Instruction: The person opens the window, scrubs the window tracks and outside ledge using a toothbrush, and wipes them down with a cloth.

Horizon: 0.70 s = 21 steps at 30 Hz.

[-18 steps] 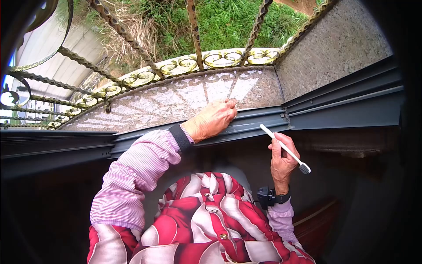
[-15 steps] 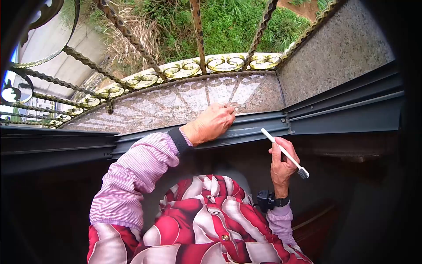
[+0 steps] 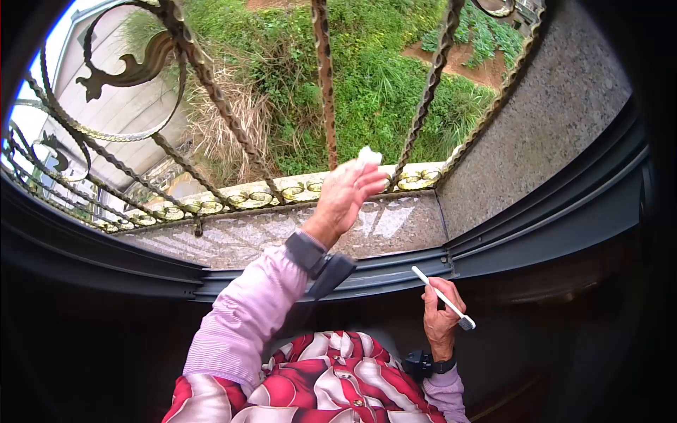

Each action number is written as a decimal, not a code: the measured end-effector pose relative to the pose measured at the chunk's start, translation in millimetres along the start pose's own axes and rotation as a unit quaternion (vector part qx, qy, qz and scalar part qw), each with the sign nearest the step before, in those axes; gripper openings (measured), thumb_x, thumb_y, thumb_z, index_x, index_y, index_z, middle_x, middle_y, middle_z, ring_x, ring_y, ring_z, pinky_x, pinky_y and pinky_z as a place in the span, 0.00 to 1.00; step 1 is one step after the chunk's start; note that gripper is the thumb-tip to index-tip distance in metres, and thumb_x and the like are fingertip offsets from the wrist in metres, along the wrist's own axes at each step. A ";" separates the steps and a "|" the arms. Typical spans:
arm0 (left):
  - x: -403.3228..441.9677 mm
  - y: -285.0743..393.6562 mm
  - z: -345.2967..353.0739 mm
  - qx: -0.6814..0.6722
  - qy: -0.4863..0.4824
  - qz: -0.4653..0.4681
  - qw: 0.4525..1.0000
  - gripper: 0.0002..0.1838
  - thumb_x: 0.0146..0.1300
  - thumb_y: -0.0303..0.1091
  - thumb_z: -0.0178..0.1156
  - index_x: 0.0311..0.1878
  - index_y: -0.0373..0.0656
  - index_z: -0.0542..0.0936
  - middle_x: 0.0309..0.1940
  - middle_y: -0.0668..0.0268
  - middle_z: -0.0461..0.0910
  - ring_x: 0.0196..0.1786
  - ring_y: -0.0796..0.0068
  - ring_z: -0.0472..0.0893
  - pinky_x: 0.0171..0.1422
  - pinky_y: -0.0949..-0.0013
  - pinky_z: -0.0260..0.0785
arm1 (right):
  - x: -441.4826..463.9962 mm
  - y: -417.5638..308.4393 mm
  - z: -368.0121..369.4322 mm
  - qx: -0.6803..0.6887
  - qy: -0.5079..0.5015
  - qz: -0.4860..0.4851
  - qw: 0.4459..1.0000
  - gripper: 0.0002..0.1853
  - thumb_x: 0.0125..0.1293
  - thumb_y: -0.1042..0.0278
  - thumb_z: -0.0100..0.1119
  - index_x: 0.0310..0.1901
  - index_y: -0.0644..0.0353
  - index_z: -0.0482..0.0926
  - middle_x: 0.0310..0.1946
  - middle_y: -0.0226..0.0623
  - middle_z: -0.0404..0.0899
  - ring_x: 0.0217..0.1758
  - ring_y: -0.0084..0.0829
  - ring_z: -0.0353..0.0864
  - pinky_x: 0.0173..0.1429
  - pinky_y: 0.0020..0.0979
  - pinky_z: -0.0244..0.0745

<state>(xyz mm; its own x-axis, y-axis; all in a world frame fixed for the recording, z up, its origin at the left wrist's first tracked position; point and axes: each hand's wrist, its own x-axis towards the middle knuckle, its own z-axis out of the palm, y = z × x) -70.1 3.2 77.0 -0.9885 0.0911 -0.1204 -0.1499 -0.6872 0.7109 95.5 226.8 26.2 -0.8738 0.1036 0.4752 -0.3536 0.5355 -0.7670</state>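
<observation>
My left hand [image 3: 344, 195] is raised over the stone sill [image 3: 282, 224], close to the metal railing. A small crumpled white piece [image 3: 369, 156] shows at its fingertips, pinched between thumb and fingers as far as I can see. My right hand [image 3: 442, 310] grips a white toothbrush [image 3: 444, 299] by the middle of its handle. The brush's dark bristles point down to the right, and its plain end lies near the grey window track [image 3: 381, 273].
A rusty railing [image 3: 326, 84] with twisted bars and scrollwork [image 3: 247, 195] stands beyond the sill. At the right is a speckled stone wall [image 3: 543, 134] beside the dark window frame [image 3: 550, 218]. Green plants [image 3: 381, 77] grow outside below.
My left hand has risen from the window track toward the railing, and the white piece now shows in it. The view has tilted up. My right hand still holds the toothbrush.
</observation>
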 end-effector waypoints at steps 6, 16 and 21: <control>-67.1 -12.1 -1.0 0.218 -0.133 -0.077 0.964 0.34 0.68 0.32 0.55 0.71 0.33 0.51 0.57 0.48 0.68 0.44 0.64 0.82 0.45 0.68 0.79 | 0.8 -5.4 -0.1 0.026 -0.009 0.070 0.997 0.07 0.63 0.79 0.57 0.42 0.67 0.79 0.37 0.41 0.80 0.28 0.27 0.77 0.32 0.26 0.75; -200.0 -8.6 -77.1 0.535 -0.063 0.026 0.842 0.12 0.61 0.27 0.57 0.47 0.34 0.77 0.30 0.56 0.81 0.33 0.63 0.82 0.40 0.66 0.74 | 15.4 -16.9 28.1 0.090 -0.140 0.014 0.986 0.09 0.67 0.74 0.56 0.46 0.68 0.77 0.40 0.43 0.77 0.29 0.24 0.74 0.32 0.23 0.73; -260.5 -9.8 -103.3 0.529 0.150 -0.045 0.834 0.11 0.60 0.26 0.58 0.46 0.34 0.78 0.32 0.58 0.82 0.35 0.68 0.83 0.41 0.70 0.75 | 24.9 -26.7 53.4 0.139 -0.231 -0.046 0.962 0.10 0.65 0.71 0.60 0.44 0.67 0.77 0.37 0.45 0.79 0.32 0.30 0.78 0.33 0.27 0.74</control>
<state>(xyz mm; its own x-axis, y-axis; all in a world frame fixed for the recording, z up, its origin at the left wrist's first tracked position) 190.7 -88.3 29.9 -0.9473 -0.1852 -0.2614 -0.3120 0.3487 0.8838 65.4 170.4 35.5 -0.8667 -0.3513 0.3541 -0.4568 0.2738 -0.8464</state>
